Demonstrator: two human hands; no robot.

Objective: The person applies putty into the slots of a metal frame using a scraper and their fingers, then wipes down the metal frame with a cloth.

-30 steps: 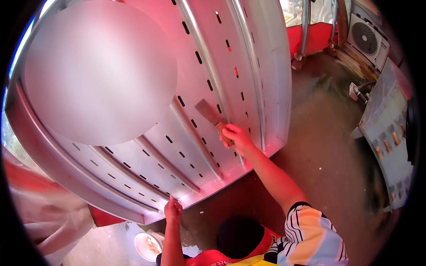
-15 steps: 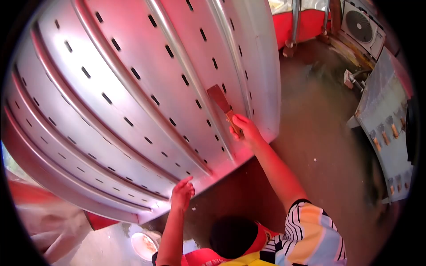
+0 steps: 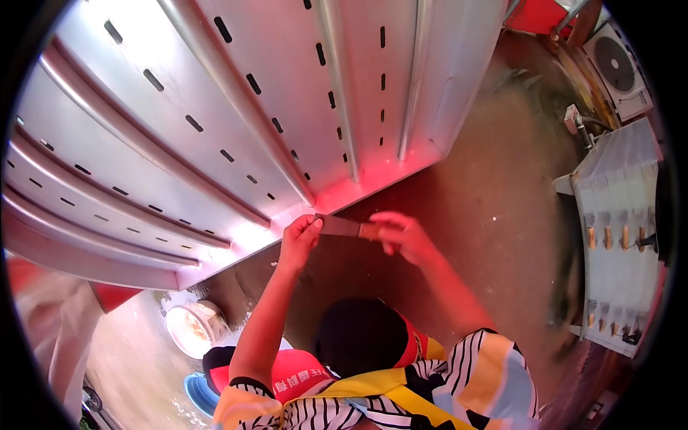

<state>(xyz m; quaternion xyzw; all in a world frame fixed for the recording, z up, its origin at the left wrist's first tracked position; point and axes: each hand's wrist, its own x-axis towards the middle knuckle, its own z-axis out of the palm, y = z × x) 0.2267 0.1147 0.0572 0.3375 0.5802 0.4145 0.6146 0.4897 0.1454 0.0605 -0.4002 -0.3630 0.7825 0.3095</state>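
Observation:
A scraper with a flat metal blade and a short wooden handle lies level between my two hands, just in front of the lower edge of a large slotted metal panel. My left hand has its thumb and fingers closed at the blade's end. My right hand is at the handle, its fingers around the wood and slightly blurred. Long rounded metal ribs run down the panel, with rows of dark slots between them.
At lower left stand a white bucket with orange-brown stuff inside and a blue basin. On the right are a metal rack with several wooden-handled pieces and a fan unit. Brown floor lies between.
The scraper came down from the panel face and turned nearly level. My left hand rose and took hold of its blade end. The view shifted, bringing the panel's lower edge higher.

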